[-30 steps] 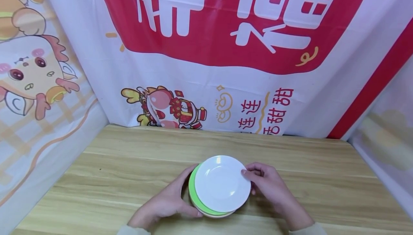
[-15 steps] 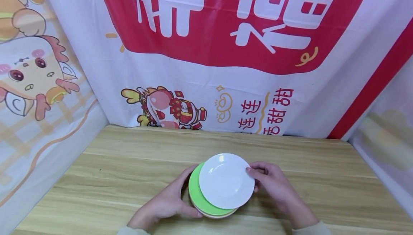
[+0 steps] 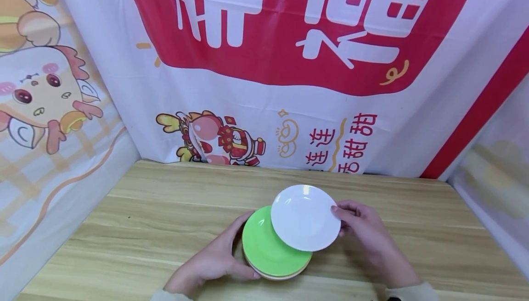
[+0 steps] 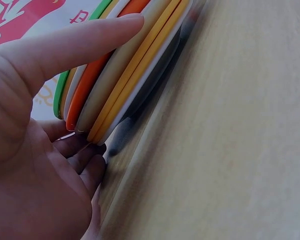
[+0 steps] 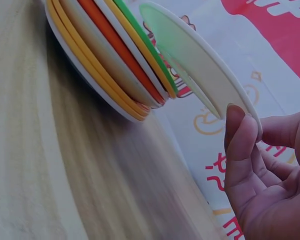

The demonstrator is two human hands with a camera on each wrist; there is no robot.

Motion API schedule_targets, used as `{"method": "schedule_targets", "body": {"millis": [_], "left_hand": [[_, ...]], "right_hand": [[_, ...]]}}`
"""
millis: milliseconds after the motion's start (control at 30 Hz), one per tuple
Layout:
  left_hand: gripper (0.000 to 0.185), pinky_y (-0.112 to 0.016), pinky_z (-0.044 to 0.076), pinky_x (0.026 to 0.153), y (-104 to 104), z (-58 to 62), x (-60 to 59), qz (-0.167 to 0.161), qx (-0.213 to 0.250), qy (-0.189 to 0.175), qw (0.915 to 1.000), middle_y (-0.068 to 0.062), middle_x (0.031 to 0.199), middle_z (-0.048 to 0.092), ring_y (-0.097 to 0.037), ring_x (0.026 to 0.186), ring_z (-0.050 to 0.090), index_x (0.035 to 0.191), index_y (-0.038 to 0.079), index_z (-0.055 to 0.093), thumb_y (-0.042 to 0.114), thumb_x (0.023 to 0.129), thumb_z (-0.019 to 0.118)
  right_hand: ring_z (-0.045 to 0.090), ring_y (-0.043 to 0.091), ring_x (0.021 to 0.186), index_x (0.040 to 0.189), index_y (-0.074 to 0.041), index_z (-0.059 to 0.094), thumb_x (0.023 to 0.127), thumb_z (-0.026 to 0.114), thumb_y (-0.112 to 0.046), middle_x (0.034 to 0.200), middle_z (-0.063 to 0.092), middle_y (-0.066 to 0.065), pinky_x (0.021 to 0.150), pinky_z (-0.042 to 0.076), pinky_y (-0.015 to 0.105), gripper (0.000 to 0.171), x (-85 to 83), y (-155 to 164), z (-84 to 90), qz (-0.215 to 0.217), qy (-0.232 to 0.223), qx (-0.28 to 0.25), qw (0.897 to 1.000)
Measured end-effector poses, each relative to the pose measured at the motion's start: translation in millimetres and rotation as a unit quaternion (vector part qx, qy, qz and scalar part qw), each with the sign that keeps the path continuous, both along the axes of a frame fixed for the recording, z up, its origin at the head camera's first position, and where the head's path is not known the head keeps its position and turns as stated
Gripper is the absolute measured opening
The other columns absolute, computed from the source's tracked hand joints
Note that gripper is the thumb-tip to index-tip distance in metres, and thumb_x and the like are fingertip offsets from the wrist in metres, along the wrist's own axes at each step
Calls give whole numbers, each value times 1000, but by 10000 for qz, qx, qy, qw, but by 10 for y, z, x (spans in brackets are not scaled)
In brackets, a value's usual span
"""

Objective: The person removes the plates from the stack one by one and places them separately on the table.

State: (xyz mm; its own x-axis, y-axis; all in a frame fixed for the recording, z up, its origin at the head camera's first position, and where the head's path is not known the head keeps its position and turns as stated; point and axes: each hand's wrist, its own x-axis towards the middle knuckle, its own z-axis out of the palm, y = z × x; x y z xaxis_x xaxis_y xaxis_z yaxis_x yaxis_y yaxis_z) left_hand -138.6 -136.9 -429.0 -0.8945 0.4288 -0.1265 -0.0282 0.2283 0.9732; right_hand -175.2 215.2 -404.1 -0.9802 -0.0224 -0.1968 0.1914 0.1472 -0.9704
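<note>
A stack of several coloured plates (image 3: 270,266) sits on the wooden table (image 3: 144,218), its top plate green (image 3: 264,246). My left hand (image 3: 215,259) cups the stack's left edge, thumb along the rims (image 4: 85,45). The orange, yellow and white rims (image 4: 120,80) show in the left wrist view. My right hand (image 3: 363,232) pinches the right rim of a white plate (image 3: 305,217), lifted above and right of the stack. In the right wrist view the white plate (image 5: 200,65) hangs clear of the stack (image 5: 110,60), with my fingers (image 5: 240,145) on its edge.
A red and white printed banner (image 3: 289,62) stands as a wall behind the table. Cartoon cloth panels close off the left side (image 3: 49,131) and the right side (image 3: 496,177). Bare wood surrounds the stack.
My right hand has lifted the white plate off the stack and carried it up and to the right, uncovering the green plate. The left hand has stayed on the stack.
</note>
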Motion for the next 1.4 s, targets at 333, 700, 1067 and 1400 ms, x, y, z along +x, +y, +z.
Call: {"method": "schedule_targets", "body": {"millis": [333,700,1067,1400], "left_hand": [[128,-73,-7,130,8,9,-5,61,-13,-115,9999,-5,178,27,-38,168,10,169,27,31,6,64,101],[128,-71,-7,130,-16,-1,4,94,-49,-57,9999,-6,178,27,-38,168,10,169,27,32,7,63,102],[129,-72,-6,130,-37,-16,1,1,15,6,10000,-4,178,27,-37,168,11,169,28,31,8,63,102],[130,-70,-3,132,-43,-35,19,-84,120,136,9998,-5,177,30,-36,167,14,170,23,28,9,65,101]], "right_hand": [[67,9,82,134,4,61,107,67,-22,92,72,-8,72,60,22,38,-80,276,8,-423,-154,-280,9986],[65,4,82,115,-18,71,108,68,-26,89,72,-14,74,60,19,10,-126,619,-61,-930,-376,-637,9929],[65,2,76,87,-31,76,108,65,-19,84,71,-14,68,58,16,27,-68,1029,-158,-1246,-232,-1319,9831],[64,5,73,87,-27,81,110,60,-15,82,72,-11,66,58,17,33,29,1398,-306,-1312,-132,-1953,9719]]}}
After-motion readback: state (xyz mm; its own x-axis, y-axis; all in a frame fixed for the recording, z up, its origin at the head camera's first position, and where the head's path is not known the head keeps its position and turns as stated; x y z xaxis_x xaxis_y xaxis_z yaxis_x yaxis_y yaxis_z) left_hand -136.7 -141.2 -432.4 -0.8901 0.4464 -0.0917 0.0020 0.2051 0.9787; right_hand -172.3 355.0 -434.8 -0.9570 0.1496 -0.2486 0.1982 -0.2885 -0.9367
